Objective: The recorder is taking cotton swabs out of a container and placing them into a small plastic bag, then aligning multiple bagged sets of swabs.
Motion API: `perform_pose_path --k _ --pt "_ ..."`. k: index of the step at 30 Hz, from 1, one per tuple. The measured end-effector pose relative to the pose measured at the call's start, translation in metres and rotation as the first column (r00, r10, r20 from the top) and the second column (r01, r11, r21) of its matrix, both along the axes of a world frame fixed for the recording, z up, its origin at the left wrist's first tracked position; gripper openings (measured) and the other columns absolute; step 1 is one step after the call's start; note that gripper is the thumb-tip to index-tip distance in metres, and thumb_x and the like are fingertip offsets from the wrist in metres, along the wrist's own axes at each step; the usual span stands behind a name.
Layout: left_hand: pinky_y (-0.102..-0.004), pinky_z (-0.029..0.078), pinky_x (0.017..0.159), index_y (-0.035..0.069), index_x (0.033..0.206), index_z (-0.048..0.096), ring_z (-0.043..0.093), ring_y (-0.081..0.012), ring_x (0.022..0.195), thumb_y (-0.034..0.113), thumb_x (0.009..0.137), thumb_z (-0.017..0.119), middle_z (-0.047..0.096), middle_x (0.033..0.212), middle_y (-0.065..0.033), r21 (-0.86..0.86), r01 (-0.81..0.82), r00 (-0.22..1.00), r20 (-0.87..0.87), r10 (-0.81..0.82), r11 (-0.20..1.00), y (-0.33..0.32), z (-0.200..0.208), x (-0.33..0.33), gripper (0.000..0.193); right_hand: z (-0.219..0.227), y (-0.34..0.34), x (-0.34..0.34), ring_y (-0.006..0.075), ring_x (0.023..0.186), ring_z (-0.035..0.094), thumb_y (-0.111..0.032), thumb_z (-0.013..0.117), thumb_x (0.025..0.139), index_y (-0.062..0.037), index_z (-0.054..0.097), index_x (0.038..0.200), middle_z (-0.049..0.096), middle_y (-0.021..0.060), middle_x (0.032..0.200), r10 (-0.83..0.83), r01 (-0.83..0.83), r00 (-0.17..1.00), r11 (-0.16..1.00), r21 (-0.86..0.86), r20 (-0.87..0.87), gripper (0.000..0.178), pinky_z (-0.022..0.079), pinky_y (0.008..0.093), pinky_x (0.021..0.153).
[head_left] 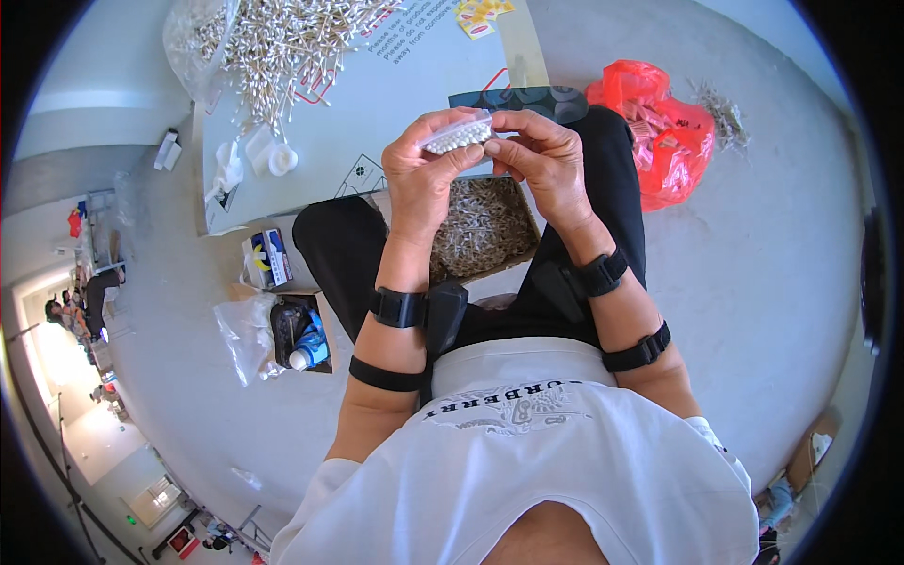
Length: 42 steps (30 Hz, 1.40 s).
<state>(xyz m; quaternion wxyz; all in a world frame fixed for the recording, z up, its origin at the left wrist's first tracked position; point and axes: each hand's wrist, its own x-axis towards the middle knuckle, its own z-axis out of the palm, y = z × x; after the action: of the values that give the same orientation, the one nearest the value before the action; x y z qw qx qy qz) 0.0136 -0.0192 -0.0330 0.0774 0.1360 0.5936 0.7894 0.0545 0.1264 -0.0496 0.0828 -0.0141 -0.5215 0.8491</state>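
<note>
Between my two hands is a small clear plastic bag of cotton swabs (458, 137), their white tips packed side by side. My left hand (420, 174) pinches the bag at its left part, thumb along the lower edge. At the bag's right end, the fingers and thumb of my right hand (544, 160) are closed on its edge. Below my hands, between my knees, an open cardboard box (485, 226) holds a mass of loose cotton swabs. On the table (311, 202) ahead lies a big heap of loose swabs (273, 56), partly in a clear plastic bag (196, 47).
A red plastic bag (673, 160) with pink packets stands on the floor at the right, beside scattered swabs (723, 118). Yellow labels (482, 14) and a white roll (282, 159) lie on the table. A small carton (268, 259) and a box with a blue-and-white bottle (306, 344) are at left.
</note>
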Motion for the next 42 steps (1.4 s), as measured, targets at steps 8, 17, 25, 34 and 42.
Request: perform_pose_path --k 8,17,25,34,42 --pt "-0.0279 0.055 0.081 -0.001 0.103 0.067 0.065 -0.0164 0.094 -0.007 0.077 0.072 0.068 0.107 -0.0139 -0.129 -0.048 0.991 -0.132 0.031 0.99 0.006 0.011 0.003 0.027 0.009 0.002 0.001 0.0086 0.071 0.066 -0.001 0.069 0.086 -0.0005 0.068 0.103 0.069 0.0039 0.088 -0.036 0.035 0.999 0.999 -0.035 -0.024 0.018 0.048 0.0188 0.055" --pt "-0.0269 0.05 0.076 -0.001 0.096 0.067 0.063 -0.0129 0.084 -0.003 0.075 0.072 0.067 0.093 -0.0057 -0.39 -0.099 0.982 -0.185 0.027 0.915 0.011 -0.013 -0.005 0.022 -0.016 0.016 -0.016 0.0064 0.064 0.06 -0.003 0.068 0.087 -0.0012 0.069 0.094 0.067 0.0015 0.078 -0.025 0.023 0.993 1.0 0.017 0.118 0.008 0.044 0.0182 0.054" --pt "-0.0218 0.043 0.057 -0.002 0.085 0.067 0.055 -0.0063 0.065 -0.001 0.081 0.068 0.065 0.081 -0.0029 -0.666 -0.15 0.934 -0.337 -0.116 0.731 0.01 -0.01 -0.028 0.004 -0.034 0.02 -0.033 0.0066 0.065 0.06 -0.004 0.066 0.087 -0.0008 0.068 0.09 0.066 0.0013 0.075 0.044 -0.05 0.991 0.998 0.048 0.126 0.004 0.045 0.0216 0.056" --pt "-0.0217 0.043 0.054 -0.002 0.077 0.064 0.052 -0.0042 0.058 0.001 0.082 0.07 0.061 0.064 0.0005 -0.674 -0.013 0.998 -0.054 -0.032 0.739 0.017 -0.02 -0.031 0.009 -0.026 0.001 -0.025 0.0032 0.053 0.05 -0.015 0.069 0.089 0.0005 0.066 0.083 0.062 0.0005 0.067 -0.119 0.058 0.954 0.974 0.221 0.275 0.016 0.038 0.0185 0.047" --pt "-0.0213 0.041 0.049 -0.003 0.077 0.064 0.052 -0.0047 0.055 0.001 0.081 0.067 0.061 0.063 -0.0015 -0.522 0.107 0.992 0.115 -0.054 0.846 0.018 -0.012 -0.031 0.006 -0.016 0.002 -0.025 0.0036 0.051 0.051 -0.018 0.07 0.087 0.0029 0.067 0.072 0.062 0.0026 0.06 -0.199 0.056 0.931 0.907 0.418 0.306 0.026 0.038 0.02 0.044"
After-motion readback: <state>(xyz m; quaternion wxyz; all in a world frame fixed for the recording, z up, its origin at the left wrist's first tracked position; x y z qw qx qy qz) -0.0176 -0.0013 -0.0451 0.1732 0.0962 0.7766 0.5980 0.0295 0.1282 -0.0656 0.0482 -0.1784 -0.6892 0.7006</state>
